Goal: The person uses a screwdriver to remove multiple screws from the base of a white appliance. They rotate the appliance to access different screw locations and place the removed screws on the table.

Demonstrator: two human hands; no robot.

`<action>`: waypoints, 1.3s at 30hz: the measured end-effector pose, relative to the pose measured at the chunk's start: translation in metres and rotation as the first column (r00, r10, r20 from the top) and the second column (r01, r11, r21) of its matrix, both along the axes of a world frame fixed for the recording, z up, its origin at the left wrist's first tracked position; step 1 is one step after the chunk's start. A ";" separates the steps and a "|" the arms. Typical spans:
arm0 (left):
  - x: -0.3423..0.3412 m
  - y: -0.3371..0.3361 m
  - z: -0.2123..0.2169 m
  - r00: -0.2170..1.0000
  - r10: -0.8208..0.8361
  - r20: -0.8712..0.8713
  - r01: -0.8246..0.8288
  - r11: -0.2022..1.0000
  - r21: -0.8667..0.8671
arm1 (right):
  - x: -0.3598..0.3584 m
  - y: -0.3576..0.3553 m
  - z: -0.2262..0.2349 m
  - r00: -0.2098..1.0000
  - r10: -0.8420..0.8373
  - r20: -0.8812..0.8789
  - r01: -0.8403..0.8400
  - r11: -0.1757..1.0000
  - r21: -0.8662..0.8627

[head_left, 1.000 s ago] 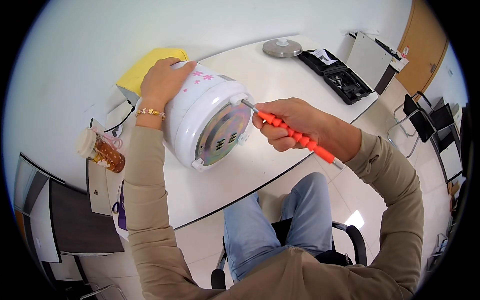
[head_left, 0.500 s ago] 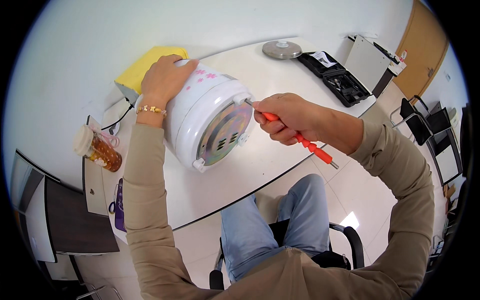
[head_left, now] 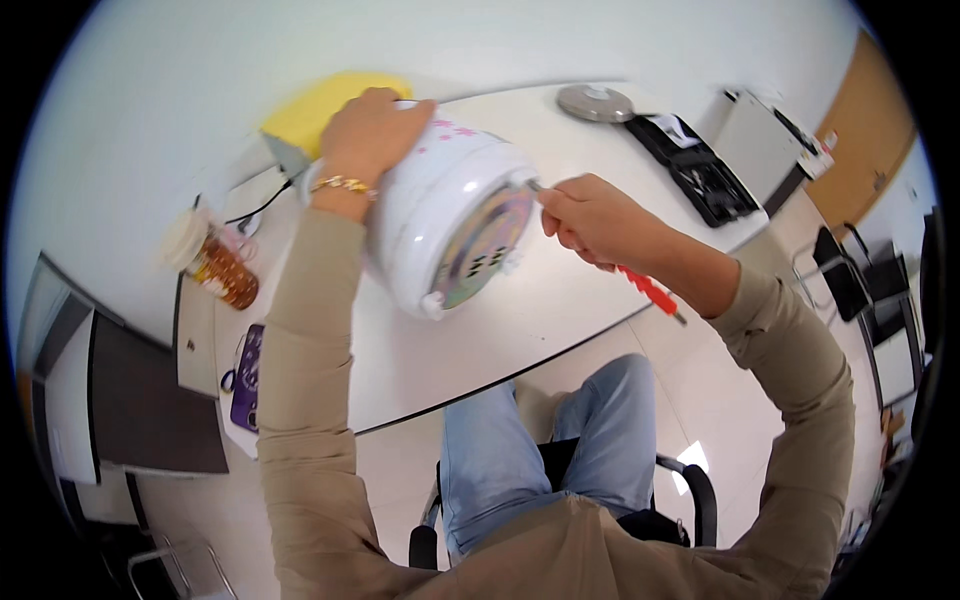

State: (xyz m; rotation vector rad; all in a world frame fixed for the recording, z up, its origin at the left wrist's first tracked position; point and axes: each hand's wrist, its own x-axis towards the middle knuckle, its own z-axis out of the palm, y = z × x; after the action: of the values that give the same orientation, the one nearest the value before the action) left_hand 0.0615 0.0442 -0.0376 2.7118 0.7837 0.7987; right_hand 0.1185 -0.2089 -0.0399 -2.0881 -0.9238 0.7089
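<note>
A white rice cooker with pink flowers lies tilted on the white table, its round metal base turned toward me. My left hand grips its upper side, with a beaded bracelet at the wrist. My right hand is closed round a red flexible screwdriver shaft. The metal tip meets the base's edge beside a white foot, and the shaft's other end sticks out below my hand. What the tip touches there is too blurred to make out.
Behind the cooker is a yellow bag-like thing. A glass lid and an open black tool case lie at the back right. On the left are a patterned bottle and a purple phone. The table's front edge curves before my knees.
The whole view has shifted, so the table and the things on it appear further right and higher. My right hand has turned round the screwdriver shaft, showing more of its back.
</note>
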 end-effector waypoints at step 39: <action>-0.048 0.016 -0.099 0.610 0.037 0.792 0.477 0.780 -0.404 | 0.043 0.008 -0.002 0.281 0.317 0.906 0.054 0.937 -0.345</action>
State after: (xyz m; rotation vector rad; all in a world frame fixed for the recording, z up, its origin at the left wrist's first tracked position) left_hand 0.0132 0.0605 -0.1365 1.5970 0.3430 1.2544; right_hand 0.1617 -0.2009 -0.0418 -2.7365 -1.7337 -0.5912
